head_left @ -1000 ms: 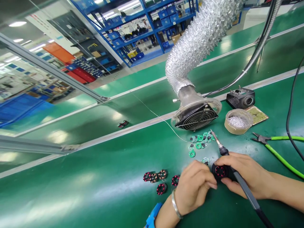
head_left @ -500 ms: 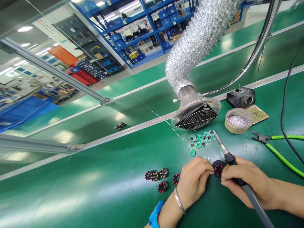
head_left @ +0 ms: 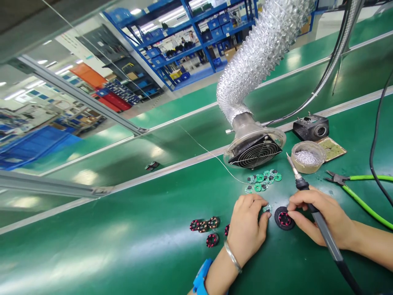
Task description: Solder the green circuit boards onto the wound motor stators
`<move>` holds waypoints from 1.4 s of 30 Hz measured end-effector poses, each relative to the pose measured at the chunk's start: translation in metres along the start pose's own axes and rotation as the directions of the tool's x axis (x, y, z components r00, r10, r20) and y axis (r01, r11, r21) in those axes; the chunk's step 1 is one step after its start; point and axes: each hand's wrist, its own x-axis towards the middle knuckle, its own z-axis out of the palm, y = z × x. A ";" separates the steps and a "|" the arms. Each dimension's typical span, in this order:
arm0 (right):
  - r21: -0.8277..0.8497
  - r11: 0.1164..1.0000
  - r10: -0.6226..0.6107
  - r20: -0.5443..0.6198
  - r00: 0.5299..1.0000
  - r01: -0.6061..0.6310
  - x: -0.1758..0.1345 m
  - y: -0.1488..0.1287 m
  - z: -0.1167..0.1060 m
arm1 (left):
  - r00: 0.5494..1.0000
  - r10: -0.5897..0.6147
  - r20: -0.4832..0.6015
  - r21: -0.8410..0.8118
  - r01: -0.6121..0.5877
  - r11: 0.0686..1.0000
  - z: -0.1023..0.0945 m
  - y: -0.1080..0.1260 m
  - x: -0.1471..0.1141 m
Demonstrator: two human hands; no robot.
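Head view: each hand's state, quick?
Left hand: fingertips at a green circuit board; grip cannot be told.
Right hand: closed, holding soldering iron, fingertips at black ring.

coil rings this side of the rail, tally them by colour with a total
Pink rings, loose: 3, one partly hidden by the left hand
Orange rings, loose: 2
Pink ring in the black disc: 1
Total: 6 in view

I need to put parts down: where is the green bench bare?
Widest: the left of the bench, between the rail behind and the coils at its right. Smaller: between coils and green boards. Crowded: around the left hand, right hand and black ring, and by fan, tub, cutters.
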 end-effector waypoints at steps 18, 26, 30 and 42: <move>-0.012 0.983 -0.182 0.081 0.980 0.184 0.004 -0.008 0.002 | 0.945 -0.328 -0.011 -0.719 0.220 0.660 -0.008 0.034 -0.001; 0.072 0.997 -0.018 0.186 0.982 0.005 0.010 -0.005 -0.011 | 0.989 -0.107 -0.102 -0.593 0.026 0.805 -0.004 0.023 0.002; 0.069 0.997 -0.030 0.205 0.978 0.016 0.011 -0.012 -0.006 | 0.977 -0.024 -0.211 -0.478 -0.081 0.874 -0.003 0.028 0.001; -0.111 0.983 -0.130 0.122 0.984 0.144 0.008 0.000 -0.020 | 0.990 0.091 -0.104 -0.485 -0.131 0.865 -0.013 0.017 0.001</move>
